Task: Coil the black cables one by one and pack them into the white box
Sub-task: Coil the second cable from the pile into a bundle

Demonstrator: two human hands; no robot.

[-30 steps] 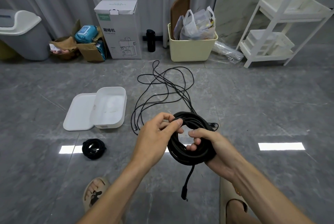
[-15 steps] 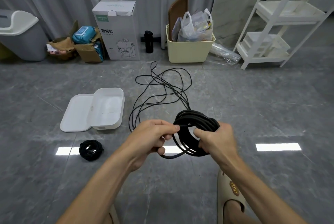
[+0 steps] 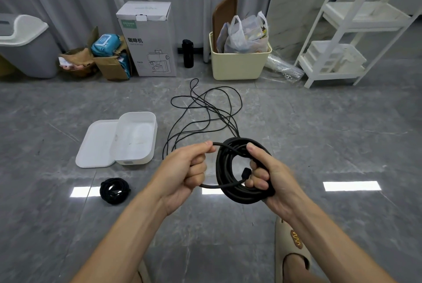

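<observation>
A: Where is the cable being worked on?

B: The thick black coil (image 3: 230, 168) is held above the floor, in front of the person. The right hand (image 3: 267, 173) grips the bundle, fingers curled through its centre. The left hand (image 3: 185, 168) is closed around the free end of the same cable, just left of the coil.

A: And the other items?

B: The white box (image 3: 137, 139) sits open on the floor (image 3: 319, 145) to the left, overlapping its lid (image 3: 96, 145). A small finished coil (image 3: 114, 190) lies near it, closer to the person. A loose thin cable (image 3: 205, 111) sprawls beyond the hands.
</observation>
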